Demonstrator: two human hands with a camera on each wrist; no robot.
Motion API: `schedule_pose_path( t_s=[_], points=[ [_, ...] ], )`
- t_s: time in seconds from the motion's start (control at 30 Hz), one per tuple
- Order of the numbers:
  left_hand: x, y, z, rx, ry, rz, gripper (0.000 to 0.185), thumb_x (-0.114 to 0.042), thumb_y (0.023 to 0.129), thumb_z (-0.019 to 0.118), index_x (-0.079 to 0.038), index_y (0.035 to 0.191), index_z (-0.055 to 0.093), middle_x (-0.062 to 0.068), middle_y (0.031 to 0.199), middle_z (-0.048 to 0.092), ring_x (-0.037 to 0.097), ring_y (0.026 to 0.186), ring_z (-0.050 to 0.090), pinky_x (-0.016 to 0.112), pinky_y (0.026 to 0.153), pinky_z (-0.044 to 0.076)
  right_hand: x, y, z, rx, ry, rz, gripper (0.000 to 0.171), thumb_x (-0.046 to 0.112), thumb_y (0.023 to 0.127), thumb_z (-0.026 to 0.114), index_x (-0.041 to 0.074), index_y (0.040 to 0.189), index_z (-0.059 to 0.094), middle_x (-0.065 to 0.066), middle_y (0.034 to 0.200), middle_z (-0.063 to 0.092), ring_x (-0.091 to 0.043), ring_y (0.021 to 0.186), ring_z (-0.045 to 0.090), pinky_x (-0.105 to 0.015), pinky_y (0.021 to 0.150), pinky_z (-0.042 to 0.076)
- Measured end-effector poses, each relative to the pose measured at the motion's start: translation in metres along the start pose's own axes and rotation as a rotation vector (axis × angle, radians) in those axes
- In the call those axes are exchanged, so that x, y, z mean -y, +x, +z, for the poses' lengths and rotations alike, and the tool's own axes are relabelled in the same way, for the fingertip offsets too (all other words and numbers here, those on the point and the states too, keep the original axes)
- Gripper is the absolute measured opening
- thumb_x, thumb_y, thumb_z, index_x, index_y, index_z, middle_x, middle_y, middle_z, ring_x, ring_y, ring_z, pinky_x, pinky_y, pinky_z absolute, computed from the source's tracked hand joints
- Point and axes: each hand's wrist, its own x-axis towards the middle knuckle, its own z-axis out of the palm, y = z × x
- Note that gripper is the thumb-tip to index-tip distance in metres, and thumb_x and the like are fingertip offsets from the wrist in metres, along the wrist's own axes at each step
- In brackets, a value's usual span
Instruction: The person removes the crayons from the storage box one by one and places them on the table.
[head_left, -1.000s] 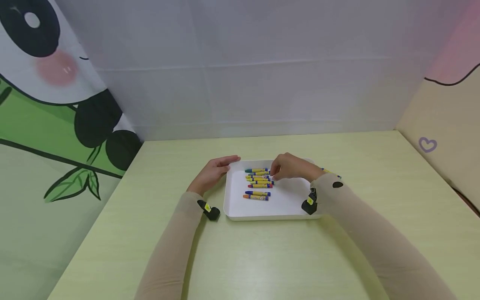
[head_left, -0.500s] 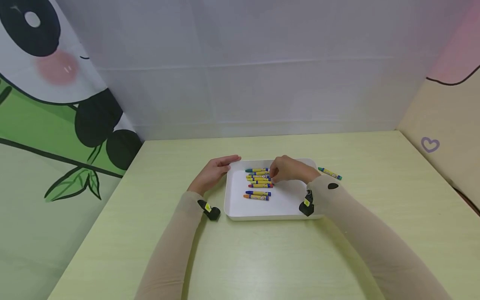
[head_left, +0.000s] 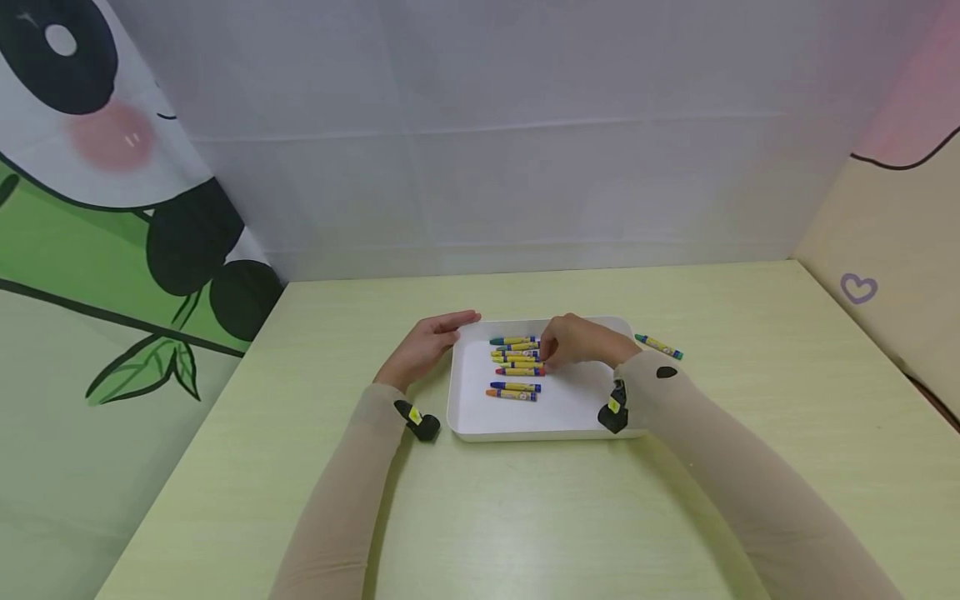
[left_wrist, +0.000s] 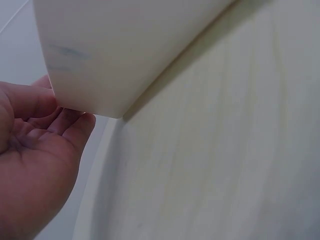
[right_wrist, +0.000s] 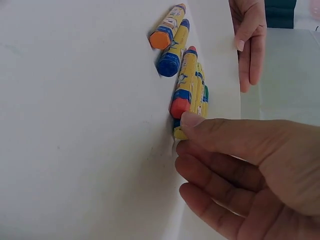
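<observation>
On the pale table (head_left: 487,517), the white tray (head_left: 562,408) is kept where it was a second earlier. The right sleeve (head_left: 712,433) has been shifted slightly left. The tray's far left corner is touched by the left hand (head_left: 424,348), its fingers loosely extended. The right hand (head_left: 583,340) has been lowered slightly nearer; by its thumb and forefinger a yellow-ended crayon (right_wrist: 179,133) is pinched, just beyond the red crayon (head_left: 521,372). Right of the tray, the green crayon (head_left: 659,347), partly covered before, is fully exposed.
</observation>
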Motion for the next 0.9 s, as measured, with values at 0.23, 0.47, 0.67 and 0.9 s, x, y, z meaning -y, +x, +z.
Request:
schedule_pose_path(
  t_s=[0.23,0.47,0.67,0.9],
  points=[
    [0.0007,0.0009,-0.0005,-0.007,-0.003,-0.004,0.042,-0.001,0.102,0.037,-0.013,0.141,0.05,-0.001,0.147,0.047,0.015,0.141,0.035,0.037,0.117,0.03,0.001,-0.0002,-0.0001,0.005,-0.007,-0.028,0.006,0.012,0.085,0.073,0.01,0.091,0.072,-0.002,0.089,0.066,-0.015,0.079,0.052,-0.025,0.072,0.046],
    [-0.0004,0.0009,-0.0004,-0.012,0.008,-0.006,0.042,-0.002,0.102,0.038,-0.014,0.14,0.051,-0.002,0.147,0.048,0.015,0.142,0.035,0.038,0.117,0.03,0.0012,0.0009,0.0002,0.002,-0.026,-0.053,0.006,0.011,0.085,0.073,0.008,0.091,0.072,-0.003,0.088,0.066,-0.015,0.077,0.052,-0.024,0.07,0.045],
    [-0.0021,-0.0002,0.0001,-0.01,0.004,-0.01,0.042,-0.002,0.102,0.038,-0.014,0.141,0.05,-0.002,0.147,0.047,0.015,0.142,0.034,0.038,0.117,0.029,0.0017,0.0005,0.0002,0.008,-0.035,-0.063,0.005,0.009,0.086,0.072,0.009,0.09,0.073,-0.003,0.089,0.067,-0.014,0.077,0.052,-0.024,0.071,0.046],
    [-0.0024,-0.0017,0.0001,-0.013,0.003,-0.011,0.042,-0.001,0.102,0.038,-0.013,0.141,0.05,-0.001,0.147,0.047,0.015,0.142,0.034,0.037,0.117,0.03,0.0027,-0.0021,0.0,0.028,-0.041,-0.055,0.008,0.008,0.087,0.07,0.009,0.094,0.073,-0.003,0.092,0.067,-0.014,0.079,0.054,-0.024,0.072,0.048]
  ],
)
